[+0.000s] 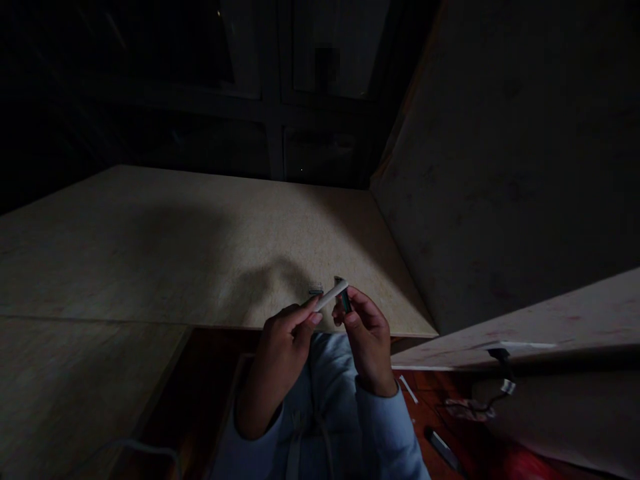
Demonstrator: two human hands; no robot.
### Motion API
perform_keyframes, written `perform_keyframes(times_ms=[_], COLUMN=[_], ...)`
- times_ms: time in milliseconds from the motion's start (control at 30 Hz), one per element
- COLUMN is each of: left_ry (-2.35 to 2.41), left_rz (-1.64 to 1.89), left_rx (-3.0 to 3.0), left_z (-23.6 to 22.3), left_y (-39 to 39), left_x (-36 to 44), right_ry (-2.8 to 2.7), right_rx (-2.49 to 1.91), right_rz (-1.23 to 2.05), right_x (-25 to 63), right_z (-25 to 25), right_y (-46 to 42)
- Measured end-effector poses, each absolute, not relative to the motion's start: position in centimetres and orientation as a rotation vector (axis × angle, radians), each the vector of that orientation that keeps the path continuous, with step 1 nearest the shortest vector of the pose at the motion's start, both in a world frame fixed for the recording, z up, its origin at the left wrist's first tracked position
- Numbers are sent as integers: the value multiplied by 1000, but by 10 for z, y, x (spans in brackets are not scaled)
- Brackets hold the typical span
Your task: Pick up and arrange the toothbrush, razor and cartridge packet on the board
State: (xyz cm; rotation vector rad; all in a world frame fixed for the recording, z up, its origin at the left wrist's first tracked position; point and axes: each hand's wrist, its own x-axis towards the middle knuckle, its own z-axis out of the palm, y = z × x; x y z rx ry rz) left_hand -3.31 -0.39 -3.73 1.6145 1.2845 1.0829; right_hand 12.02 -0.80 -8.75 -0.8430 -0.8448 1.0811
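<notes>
My left hand (283,350) is closed round the lower end of a slim white handle (330,296), which slants up to the right. Between the thumb and fingers of my right hand (369,333) is a small dark piece with a green stripe (346,301). It touches or lies very near the handle's upper end; the dim light does not show whether they are joined. Just beyond my left fingertips, a small dark piece with pale edges (316,291) lies on the pale tabletop (200,267).
A speckled panel (500,187) rises on the right. Dark window frames (273,133) stand behind the table. Down on the reddish floor are a thin white strip (409,389) and a dark, pale-topped object (444,450). A black plug with a cord (501,363) hangs at the right.
</notes>
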Motion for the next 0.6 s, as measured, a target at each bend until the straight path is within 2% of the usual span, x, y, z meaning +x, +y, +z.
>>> perform_keyframes(times_ms=[300, 600], left_ry=[1099, 1257], left_rz=[956, 1123], left_rx=[1565, 1600], left_z=[-39, -38], left_y=[-9, -2], left_x=[-42, -41], right_ry=[-828, -894], right_rx=[-912, -864], right_rz=[1023, 1077], right_x=[119, 114], right_z=[-83, -82], right_y=[-6, -10])
